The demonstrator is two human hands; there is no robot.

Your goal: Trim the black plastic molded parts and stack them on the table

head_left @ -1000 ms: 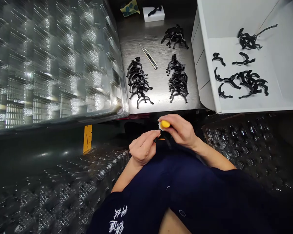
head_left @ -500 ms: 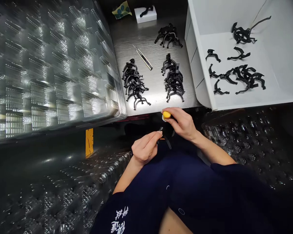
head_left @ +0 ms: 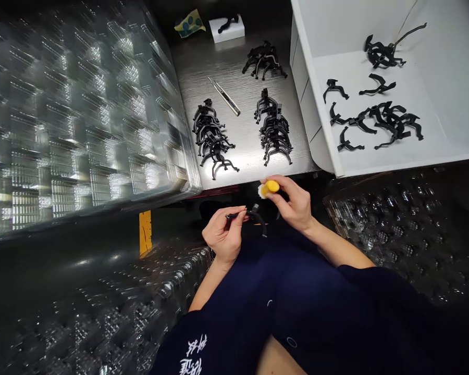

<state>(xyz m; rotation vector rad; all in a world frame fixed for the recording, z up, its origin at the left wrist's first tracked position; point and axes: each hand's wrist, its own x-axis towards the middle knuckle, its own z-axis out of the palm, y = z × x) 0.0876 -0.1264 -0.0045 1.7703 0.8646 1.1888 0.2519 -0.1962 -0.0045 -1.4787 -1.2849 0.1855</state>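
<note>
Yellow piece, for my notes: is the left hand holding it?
No, the right hand pinches the yellow piece; the left hand holds a black plastic part.

Plastic clips (head_left: 211,140) on steel bench (head_left: 250,166), bin (head_left: 316,94) right, blister tray (head_left: 82,130) left

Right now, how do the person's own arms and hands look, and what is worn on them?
The left hand and right hand are bare, with no gloves, and no ring or watch shows. Both forearms are bare below dark navy sleeves. The left sleeve has white printed characters; the right sleeve shows no marking.
</note>
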